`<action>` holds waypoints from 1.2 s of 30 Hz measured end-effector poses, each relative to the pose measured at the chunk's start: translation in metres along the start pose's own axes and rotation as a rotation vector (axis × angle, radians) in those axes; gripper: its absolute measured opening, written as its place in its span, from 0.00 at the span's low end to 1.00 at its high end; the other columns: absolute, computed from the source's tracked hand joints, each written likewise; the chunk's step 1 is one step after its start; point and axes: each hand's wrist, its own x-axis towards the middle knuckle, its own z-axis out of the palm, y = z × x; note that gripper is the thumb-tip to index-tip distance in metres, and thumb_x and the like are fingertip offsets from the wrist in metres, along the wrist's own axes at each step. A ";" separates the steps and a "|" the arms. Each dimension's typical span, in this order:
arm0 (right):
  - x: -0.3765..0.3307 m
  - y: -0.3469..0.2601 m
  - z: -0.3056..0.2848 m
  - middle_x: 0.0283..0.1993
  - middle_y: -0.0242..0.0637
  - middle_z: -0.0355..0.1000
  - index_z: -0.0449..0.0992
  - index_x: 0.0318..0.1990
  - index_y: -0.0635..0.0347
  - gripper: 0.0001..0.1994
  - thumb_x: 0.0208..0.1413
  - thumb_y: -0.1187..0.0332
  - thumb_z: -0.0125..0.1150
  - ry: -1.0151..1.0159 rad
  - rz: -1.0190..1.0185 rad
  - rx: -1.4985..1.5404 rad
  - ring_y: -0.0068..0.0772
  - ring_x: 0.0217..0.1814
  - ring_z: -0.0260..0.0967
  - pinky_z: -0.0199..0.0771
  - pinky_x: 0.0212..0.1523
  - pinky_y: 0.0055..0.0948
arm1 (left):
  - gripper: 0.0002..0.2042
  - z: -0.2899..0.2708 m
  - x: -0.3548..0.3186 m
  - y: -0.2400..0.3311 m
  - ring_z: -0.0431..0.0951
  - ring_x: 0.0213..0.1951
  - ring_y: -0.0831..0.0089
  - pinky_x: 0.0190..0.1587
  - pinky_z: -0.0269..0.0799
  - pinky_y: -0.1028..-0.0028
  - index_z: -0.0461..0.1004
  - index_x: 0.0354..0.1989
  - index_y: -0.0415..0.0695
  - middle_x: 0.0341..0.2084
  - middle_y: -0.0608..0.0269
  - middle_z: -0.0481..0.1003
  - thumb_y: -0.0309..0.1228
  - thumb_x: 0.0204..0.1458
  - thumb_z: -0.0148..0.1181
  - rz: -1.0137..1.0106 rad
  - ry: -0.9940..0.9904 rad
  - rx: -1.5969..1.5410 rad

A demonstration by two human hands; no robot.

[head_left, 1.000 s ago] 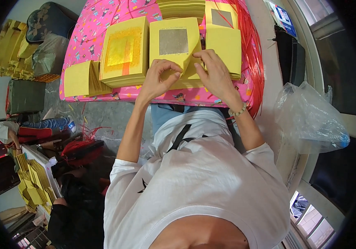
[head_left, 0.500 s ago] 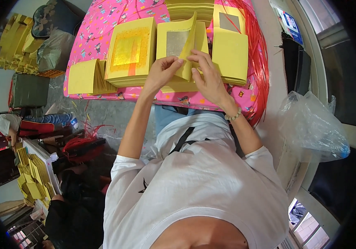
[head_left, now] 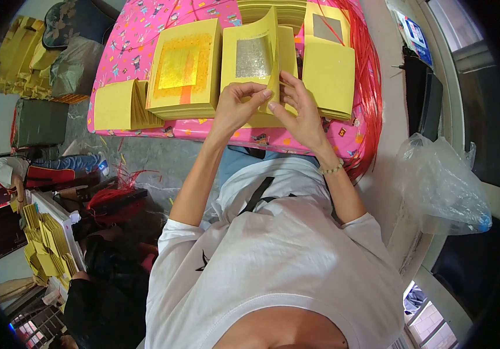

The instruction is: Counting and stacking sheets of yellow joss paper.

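In front of me a yellow paper sheet (head_left: 231,65) with a silver foil patch (head_left: 252,58) lies over more yellow paper, its right side curled upward. My left hand (head_left: 239,107) is closed in a pinch on the sheet's near edge, thumb and fingertips together. My right hand (head_left: 303,113) grips the raised right side, fingers behind it and thumb at the lower corner, close to my left fingertips. A thick stack of yellow paper with a gold foil square (head_left: 178,68) sits to the left. Folded yellow paper (head_left: 328,78) is piled to the right.
A pink patterned cloth (head_left: 128,52) covers the table. Red strips (head_left: 371,93) hang over its right edge. Folded yellow paper (head_left: 113,106) stands at the left corner. A clear plastic bag (head_left: 445,186) is at the right. Another person (head_left: 11,173) bends by a table of yellow bundles (head_left: 49,250).
The sheet's curled right side has moved right and stands more upright, uncovering more of the silver patch. My right fingers have curled in behind it, and both hands have shifted slightly right.
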 end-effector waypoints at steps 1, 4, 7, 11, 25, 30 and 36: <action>0.000 0.000 0.000 0.58 0.50 0.62 0.53 0.62 0.68 0.33 0.52 0.69 0.62 0.001 0.003 -0.001 0.38 0.59 0.64 0.66 0.57 0.34 | 0.09 0.002 -0.001 0.001 0.72 0.27 0.85 0.32 0.67 0.81 0.79 0.34 0.38 0.23 0.68 0.77 0.31 0.50 0.63 0.001 0.009 0.004; 0.000 0.002 0.000 0.57 0.49 0.62 0.53 0.62 0.68 0.33 0.51 0.70 0.63 -0.009 0.017 0.034 0.38 0.59 0.64 0.66 0.57 0.34 | 0.09 0.003 -0.001 -0.002 0.73 0.28 0.84 0.33 0.68 0.81 0.79 0.34 0.37 0.23 0.67 0.77 0.32 0.50 0.62 0.005 0.033 0.014; 0.000 0.005 0.000 0.57 0.48 0.62 0.53 0.62 0.68 0.33 0.51 0.71 0.63 0.005 -0.030 -0.035 0.38 0.58 0.64 0.66 0.57 0.33 | 0.10 0.003 -0.002 -0.006 0.74 0.30 0.81 0.36 0.68 0.79 0.79 0.33 0.37 0.25 0.64 0.77 0.33 0.50 0.63 0.013 0.070 0.061; 0.000 0.005 0.001 0.57 0.48 0.62 0.54 0.62 0.68 0.32 0.51 0.73 0.62 0.017 -0.009 0.000 0.38 0.58 0.64 0.66 0.58 0.33 | 0.12 0.006 -0.003 -0.008 0.76 0.33 0.77 0.39 0.69 0.75 0.79 0.34 0.37 0.27 0.61 0.77 0.34 0.49 0.64 0.024 0.105 0.082; -0.001 0.004 0.001 0.57 0.48 0.62 0.55 0.62 0.68 0.33 0.51 0.70 0.64 0.026 -0.014 0.000 0.38 0.58 0.64 0.66 0.58 0.33 | 0.12 0.005 -0.002 -0.013 0.75 0.36 0.74 0.42 0.68 0.73 0.79 0.34 0.38 0.29 0.59 0.77 0.34 0.48 0.64 0.018 0.107 0.113; 0.000 0.005 0.000 0.57 0.48 0.62 0.54 0.62 0.68 0.33 0.50 0.70 0.64 0.014 -0.026 -0.003 0.37 0.59 0.64 0.66 0.58 0.33 | 0.11 0.004 -0.002 -0.015 0.74 0.37 0.73 0.44 0.67 0.73 0.80 0.34 0.39 0.29 0.59 0.77 0.35 0.48 0.64 0.030 0.109 0.120; 0.000 0.005 0.000 0.56 0.47 0.63 0.55 0.61 0.68 0.33 0.50 0.71 0.64 0.018 -0.016 0.020 0.37 0.58 0.65 0.66 0.58 0.33 | 0.11 0.004 -0.003 -0.017 0.72 0.39 0.71 0.45 0.67 0.72 0.80 0.34 0.40 0.30 0.59 0.77 0.34 0.48 0.64 0.045 0.117 0.151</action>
